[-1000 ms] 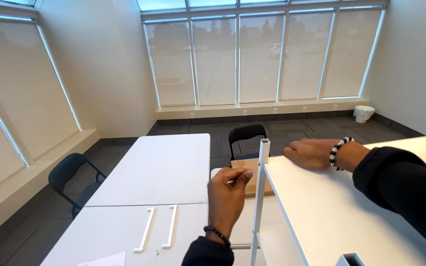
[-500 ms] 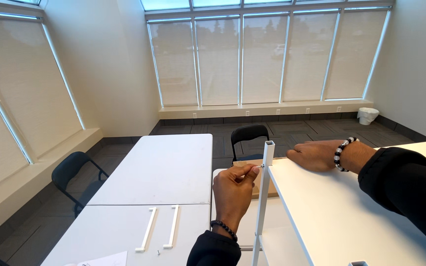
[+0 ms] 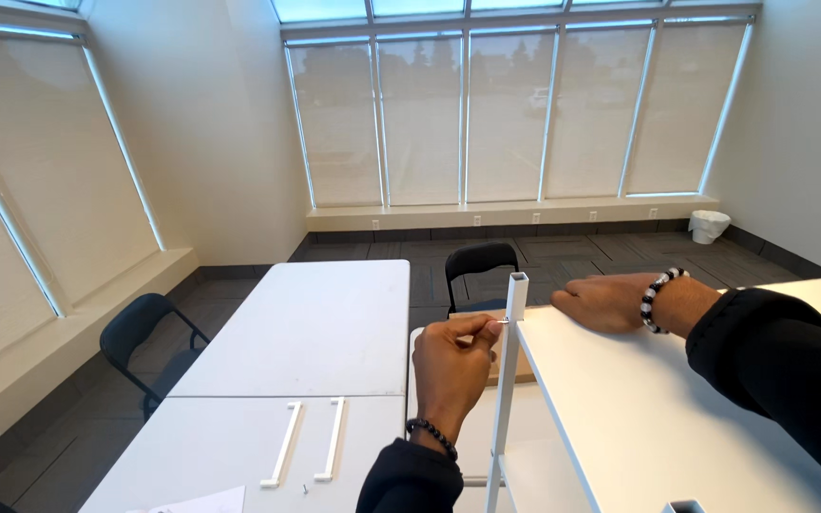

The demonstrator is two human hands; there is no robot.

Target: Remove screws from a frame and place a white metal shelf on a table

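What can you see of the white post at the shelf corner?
The post is a slim, square, hollow white tube, metal by its look, standing upright with its open top above the white shelf it meets at the corner. Its foot runs out of view. The left hand pinches something small against its side near the shelf edge; the right hand lies flat on the shelf, just clear of the post.

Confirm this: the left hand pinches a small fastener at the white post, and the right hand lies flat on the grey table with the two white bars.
Not quite. The head view shows the right hand flat on the white shelf panel, not that table. The left hand does pinch at the white post.
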